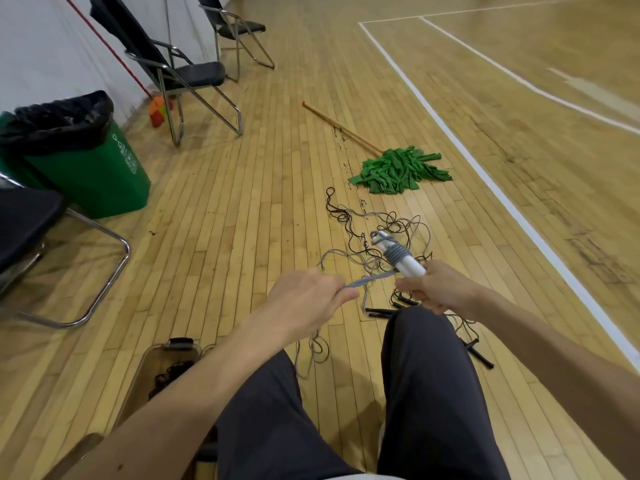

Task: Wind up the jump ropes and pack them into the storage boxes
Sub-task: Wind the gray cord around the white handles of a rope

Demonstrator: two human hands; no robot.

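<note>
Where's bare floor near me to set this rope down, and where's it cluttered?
Bare floor lies between the green bin and the tangled ropes, left of your left hand. More lies beyond the white line. Crowded: straight ahead, ropes and black handles, up to the mop.

The single head-worn camera looks forward and steeply down over the person's lap, close above the gym floor [242, 209].

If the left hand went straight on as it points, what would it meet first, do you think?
From the left hand, probably the white handles wound with grey rope, held by the right hand; depth is unclear.
</note>
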